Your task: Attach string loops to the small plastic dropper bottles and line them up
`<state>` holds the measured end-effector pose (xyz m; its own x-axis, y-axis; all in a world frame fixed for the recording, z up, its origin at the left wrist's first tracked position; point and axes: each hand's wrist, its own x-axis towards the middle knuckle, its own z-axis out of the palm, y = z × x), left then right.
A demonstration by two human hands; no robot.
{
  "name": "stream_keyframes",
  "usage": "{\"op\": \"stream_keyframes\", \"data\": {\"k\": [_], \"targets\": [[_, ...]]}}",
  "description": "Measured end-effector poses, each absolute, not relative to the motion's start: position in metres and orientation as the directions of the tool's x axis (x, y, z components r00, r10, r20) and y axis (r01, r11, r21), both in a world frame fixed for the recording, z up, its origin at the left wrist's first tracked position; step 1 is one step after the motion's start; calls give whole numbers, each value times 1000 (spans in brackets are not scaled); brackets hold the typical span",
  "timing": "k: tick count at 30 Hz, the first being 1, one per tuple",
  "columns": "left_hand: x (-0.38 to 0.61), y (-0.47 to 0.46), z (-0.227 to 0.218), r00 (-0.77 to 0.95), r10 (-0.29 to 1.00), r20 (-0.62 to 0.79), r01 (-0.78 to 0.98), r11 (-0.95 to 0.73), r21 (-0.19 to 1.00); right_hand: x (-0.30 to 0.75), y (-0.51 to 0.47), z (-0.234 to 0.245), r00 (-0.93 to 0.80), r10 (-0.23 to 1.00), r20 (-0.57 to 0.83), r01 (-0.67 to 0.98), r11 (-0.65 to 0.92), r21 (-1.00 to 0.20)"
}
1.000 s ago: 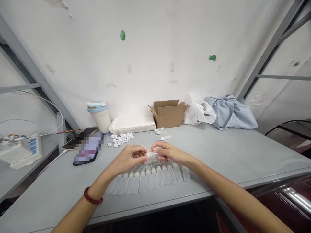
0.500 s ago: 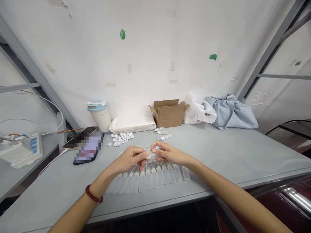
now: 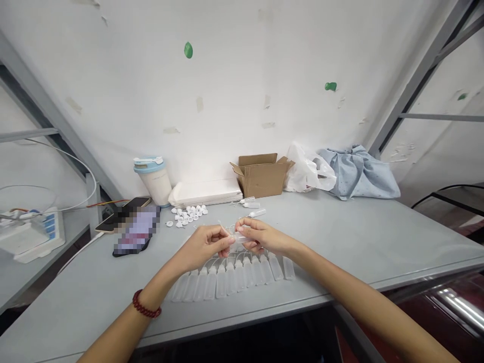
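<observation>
Bottle (image 3: 239, 237) looks small, clear, lying sideways; I see left hand (image 3: 204, 245) and right hand (image 3: 260, 236) fingers pinched on its ends.

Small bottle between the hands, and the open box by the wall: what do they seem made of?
Small bottle, pinched by left hand and right hand: probably translucent plastic, milky, dull sheen. Box: brown cardboard, matte, flaps folded open.
</observation>
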<state>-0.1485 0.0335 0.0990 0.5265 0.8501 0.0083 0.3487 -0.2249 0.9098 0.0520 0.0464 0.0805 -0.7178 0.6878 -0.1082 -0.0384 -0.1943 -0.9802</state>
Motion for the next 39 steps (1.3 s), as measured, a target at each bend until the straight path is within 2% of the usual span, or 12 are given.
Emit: {"op": "stream_keyframes", "data": {"k": [4, 11, 17, 21, 29, 35, 39], "targets": [[-148, 33, 99, 518, 855, 4, 367, -226, 902, 52, 47, 80, -721, 682, -121, -37, -212, -977], [-149, 34, 90, 464, 883, 70, 288, -226, 931, 52, 48, 79, -702, 691, -173, -49, -289, -956], [-147, 32, 95, 494, 869, 34, 303, -208, 930, 50, 46, 80, -693, 685, -223, -8, -317, -948], [-147, 31, 99, 470, 882, 23, 329, -200, 923, 48, 46, 81, -678, 716, -165, -9, -233, -973], [-150, 40, 95, 340, 934, 109, 294, -216, 931, 49, 50, 83, -530, 843, 93, 49, 141, -989], [-148, 39, 89, 320, 931, 178, 278, -271, 922, 49, 51, 77, -544, 832, 107, 59, 165, -985], [-148, 39, 88, 310, 922, 230, 270, -318, 909, 50, 54, 74, -561, 827, 31, 59, 77, -995]]}}
